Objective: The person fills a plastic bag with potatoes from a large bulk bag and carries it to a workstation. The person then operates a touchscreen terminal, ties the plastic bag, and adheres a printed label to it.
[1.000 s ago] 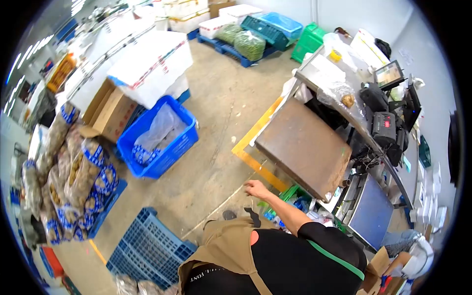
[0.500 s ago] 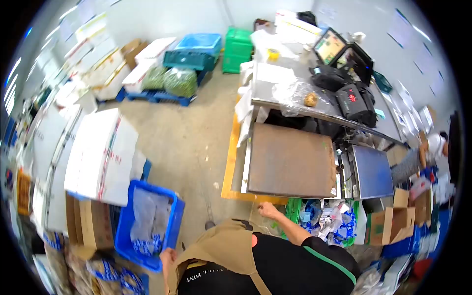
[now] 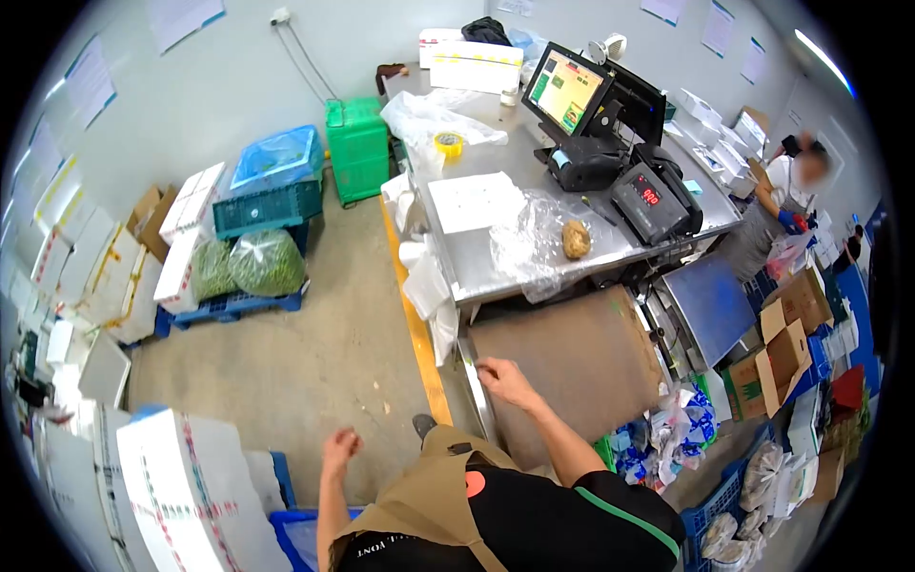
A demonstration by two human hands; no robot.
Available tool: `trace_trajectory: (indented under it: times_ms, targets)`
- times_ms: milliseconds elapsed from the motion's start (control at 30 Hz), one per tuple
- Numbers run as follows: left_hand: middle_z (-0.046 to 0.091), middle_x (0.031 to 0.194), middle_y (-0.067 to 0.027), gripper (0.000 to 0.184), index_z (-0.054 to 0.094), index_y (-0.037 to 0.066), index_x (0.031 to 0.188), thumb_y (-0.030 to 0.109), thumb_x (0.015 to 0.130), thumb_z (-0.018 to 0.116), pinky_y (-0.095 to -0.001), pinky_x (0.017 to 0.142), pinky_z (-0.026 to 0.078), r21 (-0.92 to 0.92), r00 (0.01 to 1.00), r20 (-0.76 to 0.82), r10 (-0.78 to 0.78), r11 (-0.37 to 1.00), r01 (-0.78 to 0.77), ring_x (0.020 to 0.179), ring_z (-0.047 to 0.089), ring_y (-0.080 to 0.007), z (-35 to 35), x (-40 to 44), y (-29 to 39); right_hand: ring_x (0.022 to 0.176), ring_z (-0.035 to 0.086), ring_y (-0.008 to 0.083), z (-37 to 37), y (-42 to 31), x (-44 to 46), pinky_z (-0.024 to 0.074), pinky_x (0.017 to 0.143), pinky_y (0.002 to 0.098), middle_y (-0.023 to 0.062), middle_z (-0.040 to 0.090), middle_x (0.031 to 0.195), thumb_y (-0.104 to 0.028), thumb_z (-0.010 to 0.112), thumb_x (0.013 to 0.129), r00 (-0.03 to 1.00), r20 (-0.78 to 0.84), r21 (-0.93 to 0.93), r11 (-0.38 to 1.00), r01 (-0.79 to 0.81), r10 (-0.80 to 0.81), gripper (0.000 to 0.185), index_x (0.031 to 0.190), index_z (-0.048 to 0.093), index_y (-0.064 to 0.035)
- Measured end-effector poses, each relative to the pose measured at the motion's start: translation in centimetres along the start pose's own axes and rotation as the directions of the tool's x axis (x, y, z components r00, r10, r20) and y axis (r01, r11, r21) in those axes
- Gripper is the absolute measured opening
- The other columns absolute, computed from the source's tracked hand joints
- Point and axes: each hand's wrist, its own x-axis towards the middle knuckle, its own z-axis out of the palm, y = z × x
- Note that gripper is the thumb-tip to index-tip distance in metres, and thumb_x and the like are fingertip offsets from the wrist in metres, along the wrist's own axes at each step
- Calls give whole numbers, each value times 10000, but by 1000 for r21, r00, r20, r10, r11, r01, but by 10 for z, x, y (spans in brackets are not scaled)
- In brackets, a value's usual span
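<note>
My left hand [image 3: 340,450] hangs over the floor beside the apron, its fingers curled in and nothing visible in them. Just above the near left edge of a brown platform [image 3: 572,362] is my right hand [image 3: 505,379]; its fingers are bent together, and whatever they hold, if anything, is too small to make out. Whether that hand touches the platform's edge I cannot tell. Behind the platform, a steel table [image 3: 477,250] carries a round brown lump [image 3: 576,239], a clear plastic bag [image 3: 522,238], a white sheet [image 3: 474,201] and a yellow tape roll [image 3: 448,144].
A screen [image 3: 569,92] and a scale display [image 3: 653,197] stand on the table. Bagged green produce [image 3: 268,263] sits on a blue pallet at left. A white foam box [image 3: 181,496] and a blue crate [image 3: 297,539] are nearby. Another person [image 3: 786,200] stands far right.
My view has turned and moved forward toward the table. My right hand has come up to the platform's left edge. My left hand has left the blue crate's side.
</note>
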Motion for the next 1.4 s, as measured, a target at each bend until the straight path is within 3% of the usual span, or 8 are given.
trace_trajectory:
  times_ms: [167, 200, 533, 700, 800, 933, 1100, 1400]
  targets:
    - [603, 699, -69, 179, 605, 36, 915, 197, 879, 537, -304, 533, 456, 228, 836, -150, -528, 804, 549, 617, 565, -165, -64, 73, -76, 759, 620, 206, -23, -74, 151, 496, 679, 309, 155, 641, 844, -69, 533, 826, 978, -204, 2, 999, 40, -38, 287, 1092, 600, 15]
    - [597, 685, -70, 173, 599, 37, 893, 195, 875, 531, -306, 522, 450, 233, 798, -164, -580, 764, 602, 603, 558, -166, -74, 86, -68, 822, 633, 255, -18, -56, 186, 512, 728, 331, 169, 629, 974, -38, 527, 817, 923, -288, -95, 967, 236, -254, 305, 1114, 585, 1]
    - [536, 546, -84, 212, 538, 52, 675, 176, 833, 469, -325, 412, 392, 289, 774, -142, -616, 723, 628, 460, 487, -174, -100, 345, 71, 1100, 528, 347, -58, -77, 415, 443, 933, 399, 176, 562, 1161, -17, 583, 791, 757, -549, -463, 883, 79, -355, 406, 1193, 533, -24]
    - [505, 476, -90, 277, 507, 59, 566, 167, 812, 438, -335, 357, 363, 418, 883, -52, -466, 793, 444, 389, 452, -177, -111, 515, 183, 1018, 573, 340, -93, -76, 493, 515, 794, 353, 196, 542, 1188, -14, 564, 819, 632, -723, -436, 894, -103, -280, 386, 1199, 496, -1]
    - [487, 434, -94, 321, 489, 63, 501, 161, 799, 419, -341, 324, 346, 410, 991, 49, -121, 908, 90, 346, 431, -180, -96, 648, 272, 1125, 512, 372, -114, -84, 522, 430, 945, 410, 194, 513, 1249, -46, 568, 815, 614, -772, -360, 910, -207, -166, 391, 1198, 498, -8]
    - [557, 620, -83, 111, 593, -46, 842, 46, 789, 563, -311, 440, 405, 349, 967, 180, 183, 907, -237, 498, 522, -164, 41, 752, 464, 1158, 487, 393, -149, -68, 560, 414, 968, 419, 218, 478, 1285, -51, 578, 819, 543, -823, -393, 858, -330, -168, 409, 1210, 472, 8]
    - [624, 822, -84, 195, 591, -53, 1008, 78, 873, 539, -277, 668, 467, 171, 724, 490, 485, 761, -625, 732, 579, -140, 224, 762, 614, 1215, 438, 412, -213, -44, 633, 395, 992, 427, 243, 415, 1350, -77, 583, 837, 527, -818, -472, 792, -388, -229, 455, 1250, 418, 19]
    - [635, 925, -133, 205, 602, -21, 1042, 7, 844, 557, -300, 769, 476, 173, 450, 548, 705, 431, -886, 819, 617, -215, 416, 826, 705, 1107, 501, 429, -391, 29, 816, 454, 894, 438, 242, 366, 1378, -110, 563, 847, 543, -803, -549, 657, -517, -244, 465, 1256, 387, 21]
